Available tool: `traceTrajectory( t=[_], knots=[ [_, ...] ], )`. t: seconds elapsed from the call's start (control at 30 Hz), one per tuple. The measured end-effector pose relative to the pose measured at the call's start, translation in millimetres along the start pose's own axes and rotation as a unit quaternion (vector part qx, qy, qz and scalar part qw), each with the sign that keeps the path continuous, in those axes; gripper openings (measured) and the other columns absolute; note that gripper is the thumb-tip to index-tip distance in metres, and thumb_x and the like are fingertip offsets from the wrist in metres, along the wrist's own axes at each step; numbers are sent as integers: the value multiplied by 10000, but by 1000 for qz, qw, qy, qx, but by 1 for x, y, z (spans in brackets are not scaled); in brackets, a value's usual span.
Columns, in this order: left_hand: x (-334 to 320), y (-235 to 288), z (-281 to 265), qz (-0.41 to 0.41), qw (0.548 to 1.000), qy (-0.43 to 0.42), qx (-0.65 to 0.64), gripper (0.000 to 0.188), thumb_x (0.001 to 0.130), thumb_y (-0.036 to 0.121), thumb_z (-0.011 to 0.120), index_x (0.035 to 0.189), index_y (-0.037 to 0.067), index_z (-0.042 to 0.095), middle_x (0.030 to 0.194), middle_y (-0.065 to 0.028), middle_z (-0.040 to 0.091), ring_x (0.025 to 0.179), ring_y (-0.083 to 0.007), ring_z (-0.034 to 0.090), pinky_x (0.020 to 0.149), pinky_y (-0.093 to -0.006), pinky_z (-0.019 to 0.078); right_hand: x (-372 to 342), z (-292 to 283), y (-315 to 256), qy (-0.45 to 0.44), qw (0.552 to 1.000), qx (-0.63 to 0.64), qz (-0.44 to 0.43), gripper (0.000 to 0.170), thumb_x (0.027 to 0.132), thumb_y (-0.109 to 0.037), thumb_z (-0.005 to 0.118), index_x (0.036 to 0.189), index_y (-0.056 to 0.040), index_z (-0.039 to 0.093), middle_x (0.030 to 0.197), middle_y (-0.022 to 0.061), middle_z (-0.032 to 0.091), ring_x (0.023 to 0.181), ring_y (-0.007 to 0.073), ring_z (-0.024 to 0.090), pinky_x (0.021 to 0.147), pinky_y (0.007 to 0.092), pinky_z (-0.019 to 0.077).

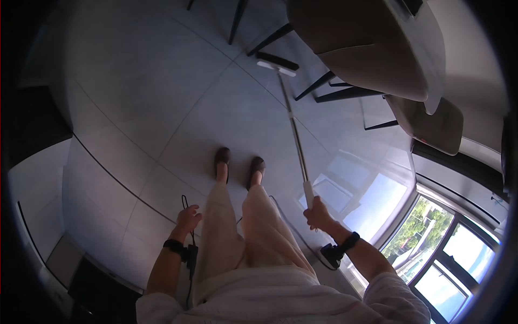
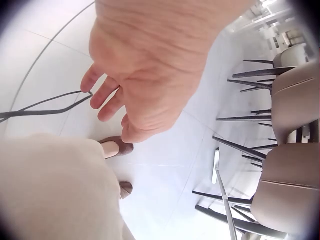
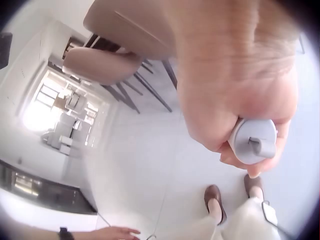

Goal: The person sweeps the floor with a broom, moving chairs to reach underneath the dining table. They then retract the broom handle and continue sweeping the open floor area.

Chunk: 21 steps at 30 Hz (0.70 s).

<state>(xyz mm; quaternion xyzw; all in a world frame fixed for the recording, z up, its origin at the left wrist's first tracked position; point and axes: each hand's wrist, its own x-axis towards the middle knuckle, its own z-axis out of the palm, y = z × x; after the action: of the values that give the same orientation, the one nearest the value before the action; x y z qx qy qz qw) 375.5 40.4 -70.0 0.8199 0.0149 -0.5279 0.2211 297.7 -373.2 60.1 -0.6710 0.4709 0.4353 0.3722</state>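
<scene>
My right hand (image 1: pixel 319 214) grips the white handle (image 1: pixel 308 193) of a long mop, and in the right wrist view the hand (image 3: pixel 240 100) is curled round its capped end (image 3: pixel 254 141). The pole (image 1: pixel 295 135) slants away over the floor to a flat white mop head (image 1: pixel 276 68), which lies by the dark chair legs. In the left wrist view the mop head (image 2: pixel 215 165) also shows on the floor. My left hand (image 1: pixel 189 218) hangs beside my left leg with fingers loosely bent, holding nothing; a dark cord loop (image 2: pixel 55 104) passes near its fingertips (image 2: pixel 90 82).
Beige chairs (image 1: pixel 367 48) with dark legs stand at the upper right around a table. Windows (image 1: pixel 431 237) are at the lower right, reflected in the tiled floor (image 1: pixel 135 97). My feet in brown shoes (image 1: pixel 222 156) are on the tiles. Dark furniture (image 1: pixel 38 124) is at the left.
</scene>
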Motion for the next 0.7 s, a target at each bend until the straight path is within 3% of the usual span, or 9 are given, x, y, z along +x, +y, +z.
traceTrajectory(
  t=[0.1,0.17,0.23,0.3,0.37,0.43,0.5,0.7],
  knots=[
    [-8,-3,6,-38,999,-30,22,457,712,293,591,1106,65,560,941,-168,620,893,-292,593,795,-378,466,-45,15,14,-78,994,-76,17,337,769,-106,518,970,43,291,604,162,532,427,218,546,340,325,460],
    [-15,-4,13,-55,997,-37,35,451,709,287,590,1098,59,564,940,-166,620,887,-290,594,796,-376,466,-61,14,22,-78,994,-72,-5,316,760,-102,521,973,47,342,606,157,541,445,212,555,357,324,450],
    [-21,-5,17,-40,999,-17,27,447,713,274,600,1098,49,565,915,-150,627,835,-276,606,752,-346,475,-78,-1,24,-121,992,-36,-11,382,730,-129,538,1024,49,372,672,189,573,483,262,585,396,353,470],
    [-26,-2,19,-44,999,-6,20,437,706,276,597,1082,54,574,911,-153,629,854,-284,602,773,-356,472,-86,-20,38,-102,993,-57,-14,383,722,-135,547,1041,30,415,678,170,577,500,252,591,425,346,476],
    [-31,-1,21,-49,999,1,12,427,699,277,594,1066,59,583,907,-155,630,873,-292,598,794,-366,468,-100,-39,70,-54,991,-102,-73,381,720,-152,544,1044,9,426,718,201,589,602,298,616,536,397,497],
    [-34,-3,28,-64,997,10,-31,420,696,276,597,1060,64,588,905,-151,634,876,-292,599,799,-367,467,-102,-62,129,-14,968,-238,-79,392,712,-176,546,1049,-9,436,771,235,595,732,353,614,657,449,486],
    [-37,1,36,-74,997,15,-30,418,697,274,596,1059,66,590,914,-150,634,877,-292,599,801,-367,467,-111,-92,178,1,960,-278,-30,409,704,-189,556,1061,-29,436,814,244,598,825,398,585,740,478,455],
    [-43,3,71,-116,989,26,-91,413,694,265,592,1055,65,594,922,-157,635,883,-289,599,805,-367,466,-76,-138,232,28,916,-399,25,355,701,-167,562,994,-9,439,809,231,608,797,398,595,737,477,466]
  ],
)
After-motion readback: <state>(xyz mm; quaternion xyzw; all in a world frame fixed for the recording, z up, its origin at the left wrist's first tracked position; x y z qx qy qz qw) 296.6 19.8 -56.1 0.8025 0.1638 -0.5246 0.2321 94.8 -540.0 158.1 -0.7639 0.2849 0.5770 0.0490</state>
